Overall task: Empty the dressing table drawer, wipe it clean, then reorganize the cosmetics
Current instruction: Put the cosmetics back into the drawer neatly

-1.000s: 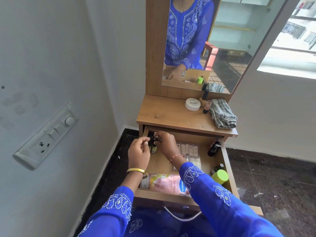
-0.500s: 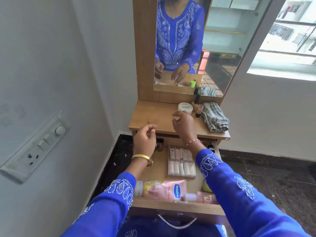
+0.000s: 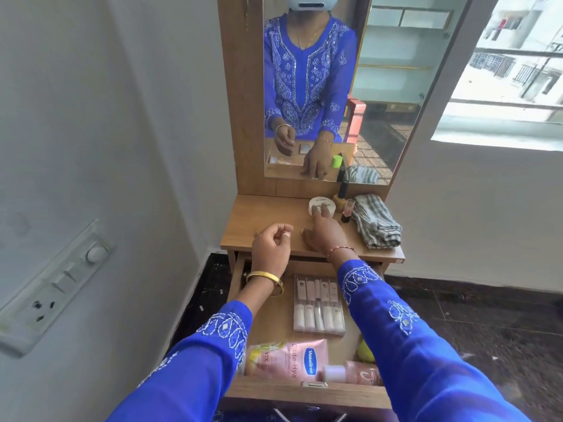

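The dressing table drawer (image 3: pixel 304 395) stands pulled out below me. In it lie a pink Vaseline pouch (image 3: pixel 286 359), a clear case of small tubes (image 3: pixel 318 306), a pink bottle (image 3: pixel 355 373) and a yellow-green cap (image 3: pixel 365 352). My right hand (image 3: pixel 323 234) stretches over the table top (image 3: pixel 268 214), its straight fingertips touching a white round jar (image 3: pixel 316 203). My left hand (image 3: pixel 271 251) hovers at the table's front edge with fingers curled and thumb against forefinger. Anything it may pinch is too small to see.
A striped folded cloth (image 3: pixel 376 222) lies at the table's right end, with two small bottles (image 3: pixel 342 202) beside the jar. The mirror (image 3: pixel 320 86) rises behind. A wall with a switch plate (image 3: pixel 51 287) is close on the left; dark floor lies to the right.
Both hands lifted out of the back of the drawer. The right hand reached forward across the table top to the white jar. The left hand rose to the table's edge.
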Demonstrator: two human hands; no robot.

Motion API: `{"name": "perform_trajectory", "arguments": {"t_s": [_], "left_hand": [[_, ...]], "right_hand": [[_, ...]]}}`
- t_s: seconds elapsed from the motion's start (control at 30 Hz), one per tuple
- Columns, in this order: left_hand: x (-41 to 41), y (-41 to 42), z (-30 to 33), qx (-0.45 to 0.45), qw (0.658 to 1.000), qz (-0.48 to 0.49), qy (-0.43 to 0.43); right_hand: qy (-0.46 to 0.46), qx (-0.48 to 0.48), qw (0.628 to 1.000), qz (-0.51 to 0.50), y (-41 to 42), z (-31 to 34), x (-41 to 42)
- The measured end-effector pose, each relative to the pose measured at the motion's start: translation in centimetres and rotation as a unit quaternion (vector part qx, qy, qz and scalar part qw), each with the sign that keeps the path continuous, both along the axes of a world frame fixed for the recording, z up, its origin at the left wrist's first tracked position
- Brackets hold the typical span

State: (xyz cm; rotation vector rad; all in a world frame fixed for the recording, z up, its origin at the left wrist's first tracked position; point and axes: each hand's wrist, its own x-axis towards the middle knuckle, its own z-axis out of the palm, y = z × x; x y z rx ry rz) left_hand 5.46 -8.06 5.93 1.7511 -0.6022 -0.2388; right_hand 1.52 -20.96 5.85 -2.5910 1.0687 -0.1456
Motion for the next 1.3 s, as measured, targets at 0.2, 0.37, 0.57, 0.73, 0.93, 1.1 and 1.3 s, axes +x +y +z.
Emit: {"name": "perform_trajectory", "arguments": {"t_s": [0.2,0.37,0.57,0.73,0.93,1.1,1.3], "left_hand": [[-0.3,0.5,-1.1,0.007,1.0,0.008,0.03],[-0.5,1.2,-2.3,0.019,0.998,0.021,0.065],[-0.7,1.4,-2.1,0.02,0.995,0.019,0.1],[-1.2,2.0,-2.3,-0.021,0.977,0.002,0.212],[-2.4,4.5,-3.1,-0.058,0.951,-0.053,0.3],[-2.5,6.4,-4.4,-0.033,0.948,-0.067,0.311],[-2.2,8.6,-6.3,0.026,0.965,-0.047,0.255]], "right_hand": [[-0.169,-0.022,0.985,0.009,2.3,-1.9,-2.8],[-0.244,0.027,0.968,-0.061,2.5,-1.8,-3.4],[-0.163,0.063,0.981,-0.082,1.8,-0.9,-2.6],[-0.273,0.09,0.955,-0.076,4.7,-0.8,-3.7],[-0.285,0.086,0.954,-0.014,10.3,-1.8,-5.5],[-0.285,0.158,0.945,0.009,11.7,-3.8,-6.7],[-0.264,0.376,0.888,-0.014,11.6,-4.9,-7.8]]}}
